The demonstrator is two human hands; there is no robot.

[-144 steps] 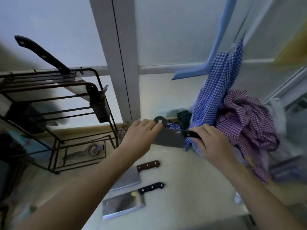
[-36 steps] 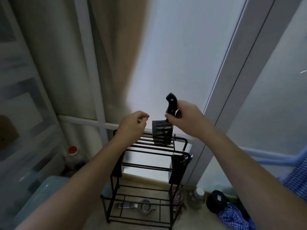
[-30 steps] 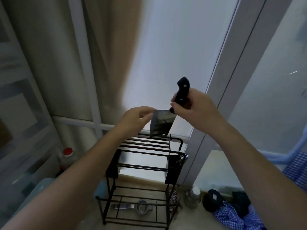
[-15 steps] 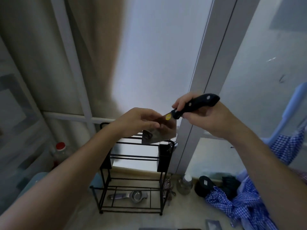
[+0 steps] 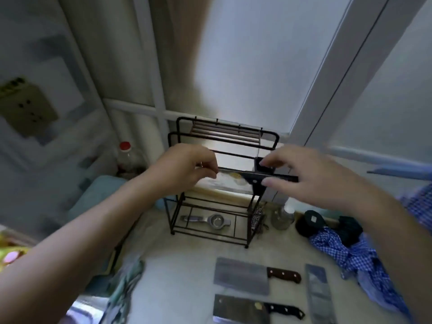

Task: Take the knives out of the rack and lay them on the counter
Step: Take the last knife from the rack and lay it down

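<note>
A black-handled cleaver (image 5: 236,180) hangs level in the air in front of the black wire rack (image 5: 224,136). My left hand (image 5: 184,168) pinches the blade's far end. My right hand (image 5: 311,177) holds its black handle between thumb and fingers. On the pale counter (image 5: 182,265) below lie three knives. A brown-handled cleaver (image 5: 243,279) lies nearest the rack. A black-handled cleaver (image 5: 240,311) is in front of it. To their right is a third blade (image 5: 318,293), its handle out of sight. No knife shows in the rack's top slots.
A metal squeezer (image 5: 210,222) lies on the rack's bottom shelf. A red-capped bottle (image 5: 125,152) stands left of the rack; a glass jar (image 5: 281,218) and a dark round object (image 5: 309,223) stand right of it. Blue checked cloth (image 5: 350,253) lies at right, a teal cloth (image 5: 126,281) at left.
My right hand has lifted the cleaver out of the rack and turned it level; my left hand has taken its blade. The view has tilted down and the counter knives show.
</note>
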